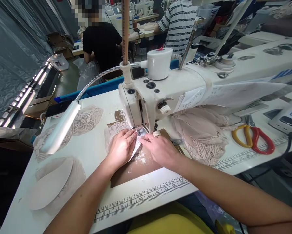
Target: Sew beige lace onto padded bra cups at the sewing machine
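Note:
A white sewing machine (146, 100) stands over the table, its needle area just beyond my fingers. My left hand (123, 144) lies flat with fingers stretched over a pale lace piece (109, 135), pressing it by the presser foot. My right hand (158, 148) is close on the right, thumb and fingertips pinched at the edge of the work; what they hold there is hidden. Beneath both hands is a brown, shiny sheet (133, 170) on the machine bed. Bright lamp light falls on the fabric between the hands.
A lamp (61, 126) on a bendy neck hangs at the left above lace pieces (87, 120). An oval pad (52, 185) lies nearer. To the right are gathered lace (202, 133) and scissors (253, 139). A printed ruler (136, 200) runs along the front. Two people sit beyond.

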`<state>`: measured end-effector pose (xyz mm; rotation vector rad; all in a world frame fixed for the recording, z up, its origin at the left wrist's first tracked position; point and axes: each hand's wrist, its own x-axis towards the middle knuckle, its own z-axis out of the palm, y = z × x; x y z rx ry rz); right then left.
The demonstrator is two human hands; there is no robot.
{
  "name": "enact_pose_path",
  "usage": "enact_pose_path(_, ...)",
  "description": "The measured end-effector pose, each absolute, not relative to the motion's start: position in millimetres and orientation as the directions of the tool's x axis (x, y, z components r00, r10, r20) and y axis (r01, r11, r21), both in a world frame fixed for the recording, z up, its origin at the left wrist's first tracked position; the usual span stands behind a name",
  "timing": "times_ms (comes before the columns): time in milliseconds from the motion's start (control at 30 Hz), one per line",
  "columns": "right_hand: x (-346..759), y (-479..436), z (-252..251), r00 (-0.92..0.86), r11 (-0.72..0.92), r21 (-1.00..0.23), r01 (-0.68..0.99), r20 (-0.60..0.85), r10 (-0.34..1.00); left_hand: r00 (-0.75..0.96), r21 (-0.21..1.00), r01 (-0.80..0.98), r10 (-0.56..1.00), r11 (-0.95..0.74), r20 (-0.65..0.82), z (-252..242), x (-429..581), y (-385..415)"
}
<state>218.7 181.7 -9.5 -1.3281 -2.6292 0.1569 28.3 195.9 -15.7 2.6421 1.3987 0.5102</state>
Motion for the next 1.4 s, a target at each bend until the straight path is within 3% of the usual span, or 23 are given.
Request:
enact_pose_path(233,223.0,180.1,-20.2,-0.583,0.623,-0.211,0.754,0.223,0.781,0.412,0.177,0.882,0.896,-0.437,0.164,-16.8,24.8,188.7)
enact_pose_path(367,225.6,181.0,-23.5,-0.579,0.653,-0.266,0.709,0.31,0.755,0.329,0.213,0.913,0.937,-0.348,0.117,-14.1,19.6,186.6)
enact_pose_path(467,228.8,181.4,-25.1,-0.57,0.695,-0.307,0.65,0.408,0.713,0.345,0.305,0.889,0.938,-0.34,0.04,-5.1,10.4,180.1)
enact_pose_path(600,233.1,180.9,-25.4,-0.577,0.756,-0.356,0.55,0.492,0.652,0.67,0.521,0.666,0.735,-0.533,-0.104,14.0,0.6,155.5)
enact_pose_path(667,234.3,180.6,-24.5,-0.594,0.787,-0.371,0.494,0.517,0.617,0.761,0.638,0.526,0.646,-0.562,-0.057,22.1,-1.6,143.0)
enact_pose_path(733,234.8,180.0,-22.8,-0.615,0.819,-0.372,0.436,0.541,0.573,0.709,0.709,0.466,0.703,-0.528,0.058,26.1,-3.3,137.6)
enact_pose_path(867,234.8,177.3,-17.3,-0.731,0.865,-0.316,0.391,0.464,0.5,0.394,0.701,0.598,0.904,-0.389,0.165,22.2,-4.2,153.8)
enact_pose_path(967,234.6,174.4,-13.0,-0.77,0.834,-0.27,0.481,0.326,0.549,0.398,0.618,0.719,0.917,-0.319,0.011,17.9,1.9,174.3)
enact_pose_path(1067,234.6,172.8,-11.1,-0.747,0.794,-0.251,0.553,0.273,0.606,0.462,0.638,0.73,0.864,-0.244,-0.198,18.7,10.3,185.4)
enact_pose_path(1167,234.9,173.4,-11.6,-0.737,0.783,-0.256,0.566,0.268,0.62,0.528,0.755,0.63,0.814,-0.184,-0.242,22.7,12.8,187.1)
enact_pose_path(1267,235.4,175.0,-12.8,-0.737,0.782,-0.266,0.564,0.264,0.622,0.589,0.919,0.395,0.769,-0.007,-0.247,24.0,6.6,187.7)
enact_pose_path(1333,235.8,175.5,-13.1,-0.742,0.787,-0.276,0.552,0.27,0.614,0.573,0.954,0.28,0.777,0.112,-0.259,21.8,-1.4,190.1)
enact_pose_path(1400,236.2,175.4,-13.1,-0.739,0.787,-0.294,0.542,0.278,0.613,0.487,0.963,0.239,0.843,0.124,-0.229,18.9,-11.1,193.1)
